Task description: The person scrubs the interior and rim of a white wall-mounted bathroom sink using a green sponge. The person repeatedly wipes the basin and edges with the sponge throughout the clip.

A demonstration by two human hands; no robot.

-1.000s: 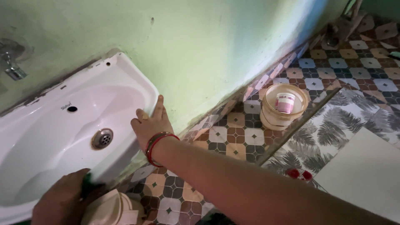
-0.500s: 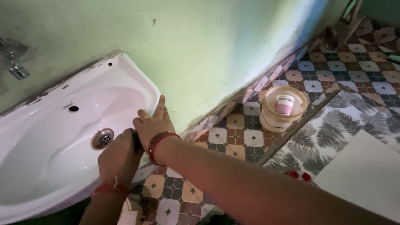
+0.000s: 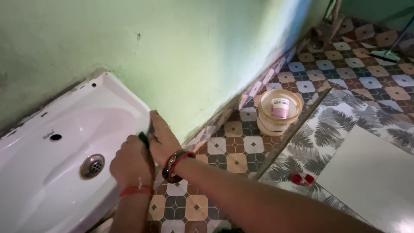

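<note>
- Left hand (image 3: 131,163), clenched on a dark green scrub pad (image 3: 143,139), now up at the white ceramic wall basin (image 3: 51,172) right rim.
- Right hand (image 3: 163,140) still pressed flat there, gripping nothing.
- Scrubbing shifted from near edge to right corner.

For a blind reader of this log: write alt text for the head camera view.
Two hands meet at the right rim of a white wall-mounted sink: the left hand presses a dark green scrubber against the rim, and the right hand rests beside it. Farther off, on the patterned tile floor, a cream bucket holds a small pink-and-white container, below a green wall.
</note>
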